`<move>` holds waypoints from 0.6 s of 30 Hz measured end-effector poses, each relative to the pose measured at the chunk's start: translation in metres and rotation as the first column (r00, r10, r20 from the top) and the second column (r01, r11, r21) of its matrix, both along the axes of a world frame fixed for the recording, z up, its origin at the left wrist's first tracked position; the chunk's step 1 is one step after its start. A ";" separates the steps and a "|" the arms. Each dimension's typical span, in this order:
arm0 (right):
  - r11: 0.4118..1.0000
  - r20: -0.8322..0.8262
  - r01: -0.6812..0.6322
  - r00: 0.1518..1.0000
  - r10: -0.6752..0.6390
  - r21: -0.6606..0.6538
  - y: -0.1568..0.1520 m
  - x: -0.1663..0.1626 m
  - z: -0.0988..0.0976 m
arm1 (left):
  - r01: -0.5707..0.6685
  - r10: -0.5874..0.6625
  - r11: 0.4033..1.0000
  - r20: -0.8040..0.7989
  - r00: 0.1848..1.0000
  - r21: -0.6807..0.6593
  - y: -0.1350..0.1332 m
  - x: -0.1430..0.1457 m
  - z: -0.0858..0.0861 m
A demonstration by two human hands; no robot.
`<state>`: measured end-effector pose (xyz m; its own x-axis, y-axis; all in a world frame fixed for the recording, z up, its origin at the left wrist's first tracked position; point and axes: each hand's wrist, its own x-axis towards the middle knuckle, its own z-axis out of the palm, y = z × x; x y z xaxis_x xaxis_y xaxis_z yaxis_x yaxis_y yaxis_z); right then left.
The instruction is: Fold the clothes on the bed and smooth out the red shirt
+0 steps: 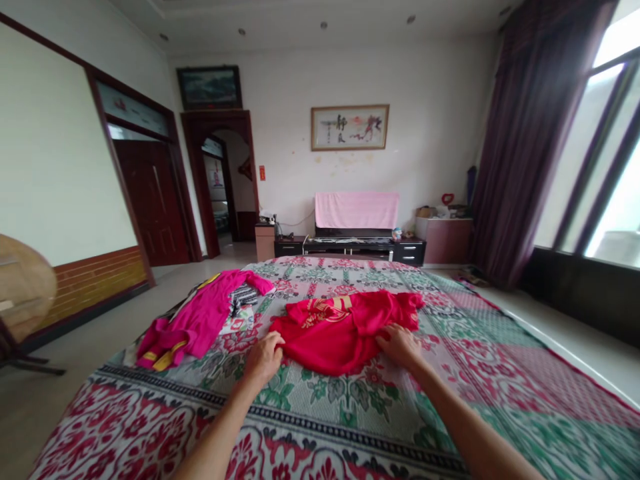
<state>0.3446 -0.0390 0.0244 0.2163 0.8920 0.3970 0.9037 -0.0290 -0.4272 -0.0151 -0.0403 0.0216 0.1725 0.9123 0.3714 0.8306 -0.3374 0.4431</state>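
Facing you, a white wall (280, 87) closes off the room, and a patterned blanket (500, 333) in red, green and white spreads below it, filling most of the view ahead of you. A dark purple curtain (525, 133) hangs at the right beside the window, and a pink cloth (357, 208) drapes near the foot of the wall. On the blanket, to your left, lies a pile of magenta clothing (200, 317). The red garment (325, 343) lies bunched on the blanket directly before you, between your hands, its gold print on the far side. Your forearms reach forward from the lower edge, backs of the hands upward. Your left hand (265, 359) pinches the garment's left edge in its fingers (276, 338); your right hand (403, 345) has its fingers closed on the near right edge, their tips partly hidden by cloth.
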 end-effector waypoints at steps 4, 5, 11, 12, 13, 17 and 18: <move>0.995 -0.036 -0.098 0.995 0.097 -0.007 0.014 -0.023 0.012 | -0.050 0.052 0.999 0.128 0.990 -0.018 -0.006 0.004 0.005; 0.992 -0.117 -0.127 0.985 0.127 0.014 0.015 -0.033 0.017 | -0.052 0.058 0.998 0.177 0.983 -0.034 -0.008 0.005 0.007; 0.661 -0.777 -0.738 0.334 0.533 0.136 -0.017 -0.114 0.060 | 0.254 -0.154 0.959 0.521 0.840 -0.126 -0.022 0.017 0.037; 0.602 -0.829 -0.780 0.217 0.516 0.171 -0.024 -0.125 0.066 | 0.344 -0.216 0.929 0.557 0.802 -0.136 -0.027 0.019 0.042; 0.566 -0.861 -0.798 0.126 0.493 0.207 -0.029 -0.133 0.071 | 0.420 -0.267 0.896 0.582 0.768 -0.143 -0.031 0.022 0.047; 0.688 -0.906 -0.660 0.027 0.423 0.302 -0.030 -0.130 0.077 | 0.488 -0.291 0.859 0.633 0.717 -0.157 -0.037 0.026 0.058; 0.758 -0.910 -0.571 0.047 0.412 0.314 -0.025 -0.121 0.074 | 0.457 -0.256 0.876 0.651 0.714 -0.157 -0.035 0.025 0.061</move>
